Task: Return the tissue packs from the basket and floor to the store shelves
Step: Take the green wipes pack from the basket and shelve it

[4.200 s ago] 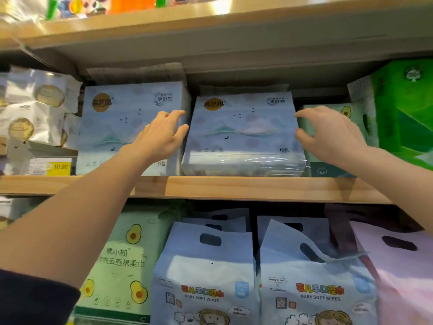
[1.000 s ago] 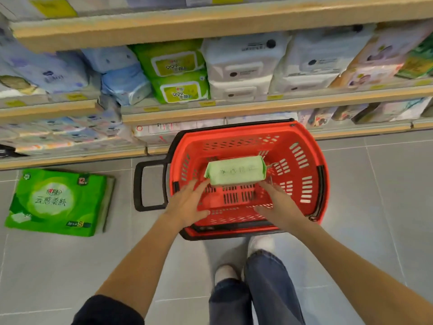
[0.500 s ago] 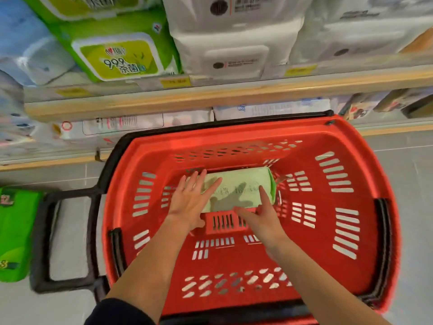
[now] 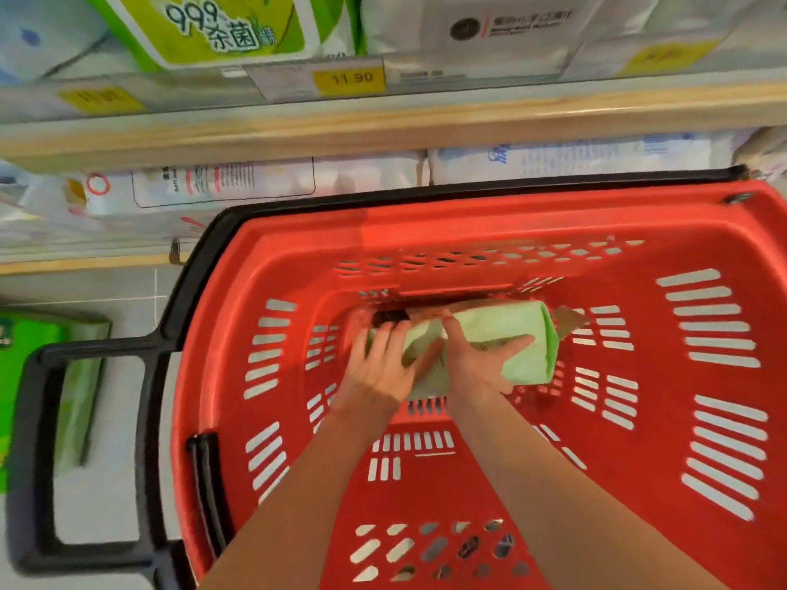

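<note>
While the light green pack (image 4: 511, 334) lay in the red basket (image 4: 702, 215), the left hand (image 4: 379, 368) and right hand (image 4: 477, 368) held it, fingers maybe curled round it. That pack and the floor pack (image 4: 25, 364) were not yet shelved.

The basket (image 4: 702, 215) is coloured bright red, and its walls and bottom are patterned with rows of slots through which pale grey is seen; its handle (image 4: 93, 350) and rim band are black. The pack (image 4: 502, 330) in it is wrapped in pale green, with faint dark print that cannot be read. The floor pack (image 4: 25, 376) is coloured vivid green. The floor (image 4: 106, 504) is tiled in light grey. The shelf edge (image 4: 383, 125) is finished in a light wood tone, and a yellow tag (image 4: 348, 78) with dark figures is set above it. The lime pack (image 4: 230, 27) is printed with a white panel and dark characters; the white pack (image 4: 489, 31) beside it is marked with a black disc and a thin red line.
</note>
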The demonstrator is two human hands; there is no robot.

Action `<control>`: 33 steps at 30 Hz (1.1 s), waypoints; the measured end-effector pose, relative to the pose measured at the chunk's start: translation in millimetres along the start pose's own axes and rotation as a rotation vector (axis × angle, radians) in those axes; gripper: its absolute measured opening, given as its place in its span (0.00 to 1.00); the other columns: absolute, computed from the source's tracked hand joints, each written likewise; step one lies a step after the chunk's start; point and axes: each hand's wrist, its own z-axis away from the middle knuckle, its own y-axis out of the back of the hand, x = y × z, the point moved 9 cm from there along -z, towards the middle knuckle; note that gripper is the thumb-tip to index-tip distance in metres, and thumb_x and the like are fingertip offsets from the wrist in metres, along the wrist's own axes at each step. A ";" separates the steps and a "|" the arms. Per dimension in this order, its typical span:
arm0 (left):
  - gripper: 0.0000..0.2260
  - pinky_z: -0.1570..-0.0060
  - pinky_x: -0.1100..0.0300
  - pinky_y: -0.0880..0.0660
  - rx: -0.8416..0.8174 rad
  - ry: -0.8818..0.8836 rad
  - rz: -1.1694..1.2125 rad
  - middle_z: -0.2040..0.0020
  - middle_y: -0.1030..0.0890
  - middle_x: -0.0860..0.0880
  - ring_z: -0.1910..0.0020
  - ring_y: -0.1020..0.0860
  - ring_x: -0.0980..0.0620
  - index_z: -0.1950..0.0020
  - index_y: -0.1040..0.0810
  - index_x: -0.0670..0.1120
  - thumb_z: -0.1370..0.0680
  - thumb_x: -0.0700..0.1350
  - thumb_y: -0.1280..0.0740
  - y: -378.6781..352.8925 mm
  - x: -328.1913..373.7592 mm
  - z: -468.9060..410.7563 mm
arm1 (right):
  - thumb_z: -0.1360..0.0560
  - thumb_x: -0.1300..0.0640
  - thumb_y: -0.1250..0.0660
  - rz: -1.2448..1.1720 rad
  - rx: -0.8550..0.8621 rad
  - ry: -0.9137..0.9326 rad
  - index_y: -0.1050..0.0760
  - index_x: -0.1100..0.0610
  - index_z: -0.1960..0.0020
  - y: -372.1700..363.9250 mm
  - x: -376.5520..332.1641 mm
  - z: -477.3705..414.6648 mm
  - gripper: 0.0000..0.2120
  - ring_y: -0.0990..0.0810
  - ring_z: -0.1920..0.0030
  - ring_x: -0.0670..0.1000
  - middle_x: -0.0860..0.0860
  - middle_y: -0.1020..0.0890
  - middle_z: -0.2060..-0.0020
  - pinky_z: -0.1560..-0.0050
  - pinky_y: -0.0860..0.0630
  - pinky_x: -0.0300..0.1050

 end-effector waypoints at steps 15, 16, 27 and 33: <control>0.26 0.47 0.48 0.28 -0.110 -0.084 0.235 0.40 0.26 0.44 0.44 0.26 0.43 0.39 0.31 0.54 0.36 0.48 0.31 -1.1 17.7 12.8 | 0.34 0.43 0.29 0.055 0.137 0.006 0.70 0.41 0.28 8.5 16.5 -17.3 0.54 0.29 0.41 0.68 0.66 0.40 0.35 0.40 0.33 0.60; 0.28 0.47 0.49 0.28 -0.179 -0.094 0.313 0.39 0.28 0.45 0.43 0.29 0.45 0.41 0.29 0.53 0.41 0.52 0.29 -0.4 19.7 16.7 | 0.34 0.44 0.28 0.050 0.116 0.034 0.69 0.40 0.28 13.4 18.3 -15.8 0.54 0.29 0.42 0.68 0.66 0.40 0.35 0.41 0.31 0.60; 0.29 0.31 0.60 0.40 -0.486 0.280 0.927 0.27 0.36 0.55 0.28 0.38 0.56 0.27 0.42 0.60 0.27 0.63 0.41 80.5 8.2 24.8 | 0.36 0.59 0.24 -0.099 -0.256 0.186 0.57 0.38 0.26 88.6 22.5 38.0 0.53 0.31 0.34 0.57 0.52 0.33 0.31 0.36 0.31 0.62; 0.34 0.28 0.58 0.46 -0.580 0.416 1.072 0.27 0.43 0.62 0.28 0.44 0.60 0.30 0.46 0.70 0.33 0.69 0.37 174.6 -30.8 21.2 | 0.34 0.66 0.28 -0.187 -0.598 0.293 0.42 0.38 0.31 127.7 -13.6 139.0 0.42 0.16 0.53 0.55 0.51 0.17 0.48 0.64 0.20 0.51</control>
